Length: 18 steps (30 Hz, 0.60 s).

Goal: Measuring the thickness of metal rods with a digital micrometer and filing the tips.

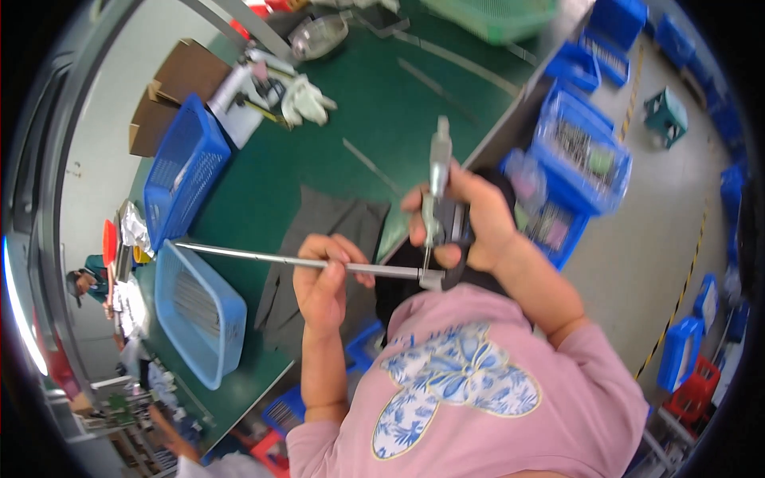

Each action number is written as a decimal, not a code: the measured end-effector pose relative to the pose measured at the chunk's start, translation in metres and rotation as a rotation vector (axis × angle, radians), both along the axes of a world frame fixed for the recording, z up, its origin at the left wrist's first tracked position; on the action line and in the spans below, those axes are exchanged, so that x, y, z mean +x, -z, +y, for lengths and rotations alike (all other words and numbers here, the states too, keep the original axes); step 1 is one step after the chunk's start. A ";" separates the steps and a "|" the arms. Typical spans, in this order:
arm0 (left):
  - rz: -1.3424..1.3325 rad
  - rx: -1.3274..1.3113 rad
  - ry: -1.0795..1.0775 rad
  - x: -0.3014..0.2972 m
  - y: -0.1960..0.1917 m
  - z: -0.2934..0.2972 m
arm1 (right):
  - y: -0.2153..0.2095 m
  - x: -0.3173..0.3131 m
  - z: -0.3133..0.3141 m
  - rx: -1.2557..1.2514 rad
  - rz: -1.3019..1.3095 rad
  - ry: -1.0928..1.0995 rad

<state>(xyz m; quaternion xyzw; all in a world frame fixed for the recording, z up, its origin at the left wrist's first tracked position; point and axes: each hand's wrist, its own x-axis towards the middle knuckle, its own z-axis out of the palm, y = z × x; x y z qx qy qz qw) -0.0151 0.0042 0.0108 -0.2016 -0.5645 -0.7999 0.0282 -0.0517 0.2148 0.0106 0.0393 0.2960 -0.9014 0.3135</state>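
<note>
Here I am with the gauging step in hand, as I read it: my left grip [323, 287] pinches the long metal rod [255, 255] between thumb and fingers, and my right grip [486, 211] is wrapped around the micrometer [438, 171], barrel tipped up, measuring end right at the rod's near tip. That tip is out past the near edge of the green table [351, 119], in front of my pink shirt [558, 382], while the rod runs back over the grey cloth [327, 219] toward the upper corner of the light-blue basket [231, 350] on the table's left stretch. What the next move calls for, I'd say: rod steady and square, a light turn of the barrel, then a look at the reading. And now the hard parts! My fingers cover much of the micrometer's dark frame, I can't see any reading, and the small block at the tip is too blurred to say whether it's rod or gauge. Whether the far end touches the basket, I can't tell. The basket's thin grey pieces smear together, and the rim cuts off the table's far left.
</note>
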 end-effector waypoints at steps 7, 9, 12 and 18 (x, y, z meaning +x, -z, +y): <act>-0.176 0.016 0.045 0.005 -0.005 -0.008 | 0.023 0.004 0.020 0.076 0.139 0.097; -0.263 -0.113 0.024 0.004 -0.013 -0.011 | 0.016 0.001 0.025 0.395 0.509 0.217; -0.279 -0.590 -0.238 -0.001 -0.019 -0.005 | -0.007 0.003 0.015 0.389 0.632 0.256; 0.220 -1.290 -0.675 -0.016 -0.011 0.023 | -0.034 0.013 0.002 0.246 0.896 0.315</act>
